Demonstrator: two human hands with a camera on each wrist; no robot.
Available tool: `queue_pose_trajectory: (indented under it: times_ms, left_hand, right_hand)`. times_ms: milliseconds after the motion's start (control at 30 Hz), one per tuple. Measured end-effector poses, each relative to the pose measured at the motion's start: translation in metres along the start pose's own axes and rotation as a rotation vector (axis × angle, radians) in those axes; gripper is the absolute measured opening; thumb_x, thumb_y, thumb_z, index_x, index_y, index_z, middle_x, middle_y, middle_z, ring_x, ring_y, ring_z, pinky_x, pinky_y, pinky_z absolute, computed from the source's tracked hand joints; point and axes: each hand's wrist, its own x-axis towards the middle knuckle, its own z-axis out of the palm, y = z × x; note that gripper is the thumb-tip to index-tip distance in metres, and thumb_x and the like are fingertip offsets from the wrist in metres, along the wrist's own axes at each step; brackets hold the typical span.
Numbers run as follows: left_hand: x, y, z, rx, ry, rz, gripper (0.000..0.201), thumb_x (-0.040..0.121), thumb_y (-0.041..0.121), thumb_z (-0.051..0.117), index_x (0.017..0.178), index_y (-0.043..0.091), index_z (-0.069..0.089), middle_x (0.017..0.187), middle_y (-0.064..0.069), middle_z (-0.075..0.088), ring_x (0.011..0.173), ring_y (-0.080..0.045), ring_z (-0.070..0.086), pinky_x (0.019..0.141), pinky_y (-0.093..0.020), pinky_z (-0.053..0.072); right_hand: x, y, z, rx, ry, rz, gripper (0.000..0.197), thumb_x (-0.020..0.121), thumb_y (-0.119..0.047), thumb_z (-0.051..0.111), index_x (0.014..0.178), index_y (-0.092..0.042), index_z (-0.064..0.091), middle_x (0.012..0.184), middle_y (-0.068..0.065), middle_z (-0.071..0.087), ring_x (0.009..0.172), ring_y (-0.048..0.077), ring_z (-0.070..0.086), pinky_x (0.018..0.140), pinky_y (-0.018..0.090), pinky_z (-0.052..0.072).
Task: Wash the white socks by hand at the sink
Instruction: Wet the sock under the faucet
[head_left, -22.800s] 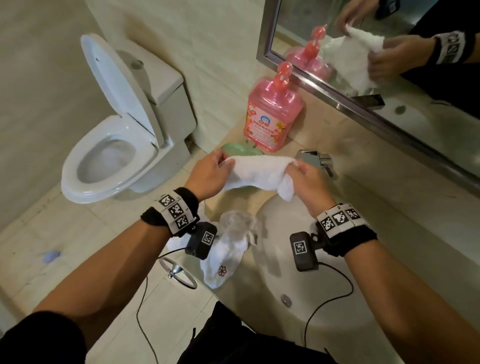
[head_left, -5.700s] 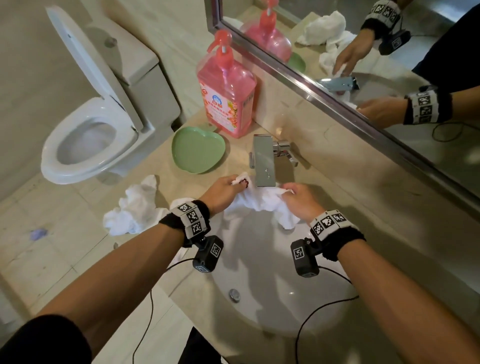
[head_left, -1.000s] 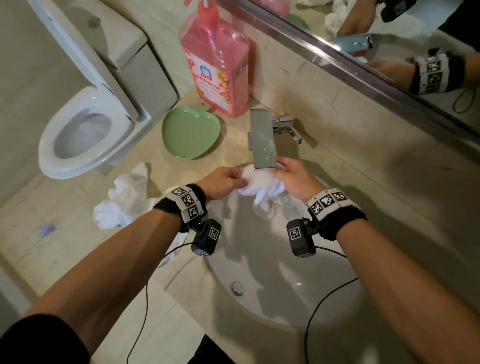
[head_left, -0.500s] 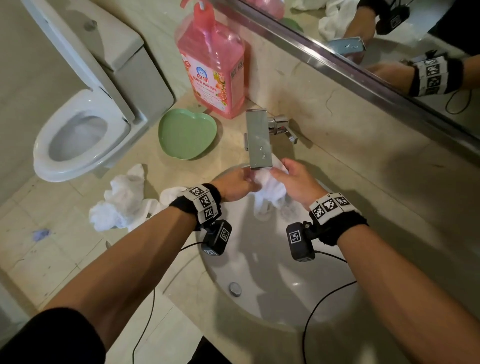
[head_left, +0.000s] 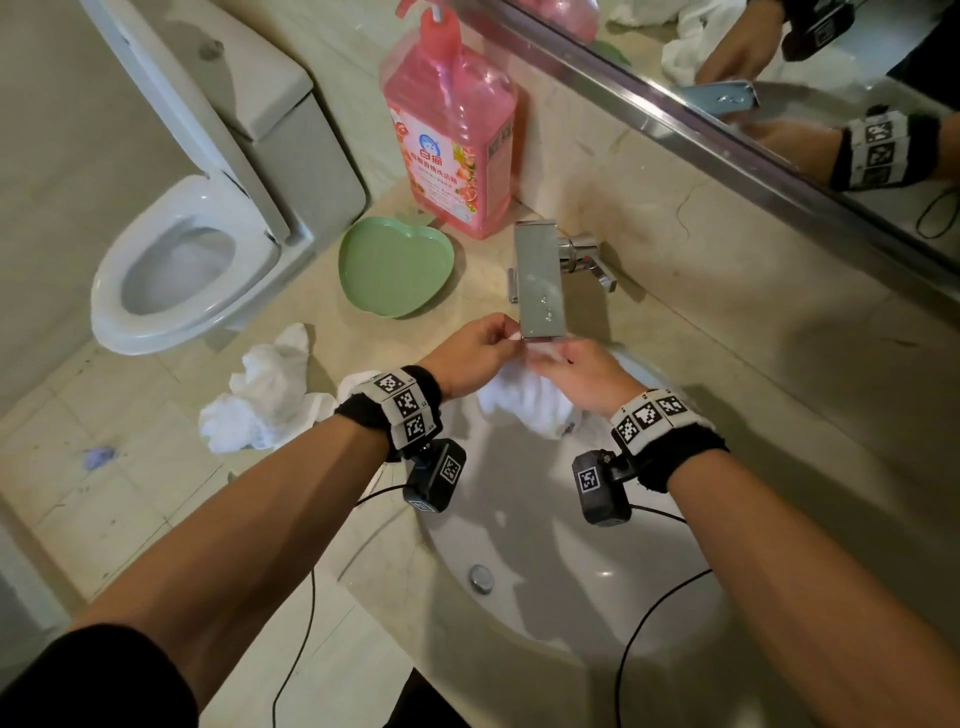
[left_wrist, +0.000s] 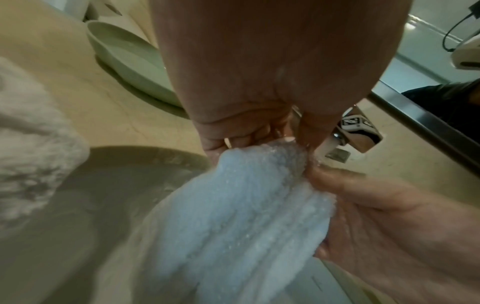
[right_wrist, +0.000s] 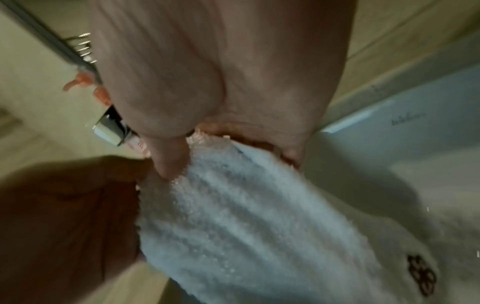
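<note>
A wet white sock (head_left: 524, 402) hangs over the sink basin (head_left: 545, 587), just under the chrome tap spout (head_left: 537, 280). My left hand (head_left: 475, 351) and my right hand (head_left: 574, 371) both pinch its top edge, close together. In the left wrist view the sock (left_wrist: 233, 216) droops from my curled fingers, with the right hand (left_wrist: 384, 226) beside it. The right wrist view shows the sock (right_wrist: 246, 216) gripped under my thumb, with a small dark flower mark (right_wrist: 422, 274) near its lower end. More white socks (head_left: 265, 400) lie crumpled on the counter to the left.
A pink pump bottle of detergent (head_left: 452, 135) stands behind a green heart-shaped dish (head_left: 392, 265) on the beige counter (head_left: 753, 364). A mirror (head_left: 779, 67) runs along the back wall. A toilet (head_left: 192, 254) with its lid up stands to the left. The drain (head_left: 480, 578) lies low in the basin.
Both hands have lifted the sock closer to the spout and drawn its top edge together; it hangs longer below my hands than a second ago.
</note>
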Motion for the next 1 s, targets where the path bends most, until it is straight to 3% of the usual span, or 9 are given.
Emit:
queue_pose_trajectory:
  times_ms: [33,100,167,267,367,533,733,867,1000]
  left_hand:
    - [0.0,-0.002,-0.002,0.002,0.001,-0.03,0.006,0.098,0.018,0.055,0.102,0.014,0.055,0.091,0.004,0.059,0.089,-0.02,0.053,0.08,-0.031,0.041]
    - [0.0,-0.01,-0.003,0.069,-0.063,-0.085,0.011,0.099,0.023,0.054,0.107,0.015,0.054,0.096,0.004,0.056,0.094,-0.018,0.051,0.083,-0.03,0.04]
    - [-0.002,-0.017,-0.002,0.237,-0.139,-0.087,0.027,0.102,0.032,0.05,0.114,0.01,0.058,0.107,0.0,0.056,0.099,-0.02,0.053,0.086,-0.029,0.04]
    - [0.0,-0.022,0.004,0.227,-0.102,-0.04,0.031,0.103,0.033,0.047,0.109,0.005,0.06,0.104,-0.008,0.062,0.096,-0.027,0.058,0.085,-0.033,0.045]
    - [0.004,-0.016,0.011,0.088,-0.062,0.035,0.029,0.104,0.029,0.047,0.118,0.008,0.062,0.114,-0.01,0.068,0.107,-0.028,0.063,0.096,-0.039,0.049]
    - [0.014,-0.002,0.018,-0.02,-0.069,0.081,0.019,0.1,0.023,0.056,0.105,0.037,0.066,0.101,0.024,0.068,0.094,0.008,0.062,0.092,-0.023,0.046]
    - [0.011,-0.009,0.013,-0.022,-0.148,-0.039,0.031,0.102,0.026,0.047,0.129,0.017,0.061,0.13,-0.002,0.063,0.122,-0.02,0.056,0.11,-0.04,0.039]
    - [0.009,-0.016,0.008,0.193,-0.144,-0.035,0.029,0.102,0.031,0.048,0.11,0.008,0.065,0.108,-0.01,0.069,0.103,-0.028,0.062,0.096,-0.042,0.047]
    - [0.005,-0.009,-0.005,0.119,-0.01,0.053,0.023,0.101,0.025,0.053,0.078,0.026,0.054,0.074,0.008,0.055,0.067,-0.009,0.049,0.067,-0.027,0.039]
  right_hand:
    - [0.002,0.002,-0.001,0.048,-0.004,-0.007,0.027,0.097,-0.03,0.063,0.093,-0.055,0.073,0.094,-0.03,0.072,0.097,-0.01,0.063,0.081,0.009,0.045]
    - [0.004,0.006,-0.005,0.164,0.05,0.004,0.023,0.097,-0.016,0.062,0.112,-0.03,0.074,0.111,-0.009,0.075,0.111,0.009,0.067,0.1,0.032,0.05]
    - [0.001,0.008,-0.011,0.211,0.121,0.03,0.021,0.097,-0.013,0.062,0.113,-0.02,0.073,0.109,0.002,0.076,0.106,0.021,0.07,0.098,0.045,0.054]
    - [-0.003,0.016,-0.017,0.163,0.183,0.034,0.017,0.088,-0.037,0.07,0.099,-0.026,0.077,0.094,-0.004,0.078,0.093,0.019,0.074,0.077,0.033,0.06]
    - [-0.005,0.025,-0.021,0.054,0.257,0.021,0.046,0.069,-0.064,0.072,0.089,-0.023,0.076,0.084,-0.007,0.077,0.081,0.013,0.072,0.068,0.026,0.056]
    - [-0.009,0.032,-0.02,-0.076,0.089,0.001,0.034,0.075,-0.059,0.069,0.069,-0.026,0.065,0.057,-0.018,0.06,0.051,-0.005,0.054,0.047,0.012,0.038]
    - [-0.002,0.024,-0.025,0.144,0.18,-0.058,0.014,0.093,-0.044,0.063,0.083,-0.039,0.073,0.067,-0.015,0.068,0.057,-0.002,0.061,0.052,0.013,0.045]
    - [0.007,0.027,-0.031,0.217,0.216,0.004,0.005,0.085,-0.039,0.072,0.086,-0.035,0.075,0.079,-0.005,0.074,0.074,0.013,0.071,0.069,0.038,0.058]
    - [0.009,0.027,-0.026,0.195,0.143,0.027,0.03,0.069,-0.035,0.082,0.096,-0.027,0.073,0.093,-0.003,0.077,0.09,0.017,0.074,0.082,0.04,0.059]
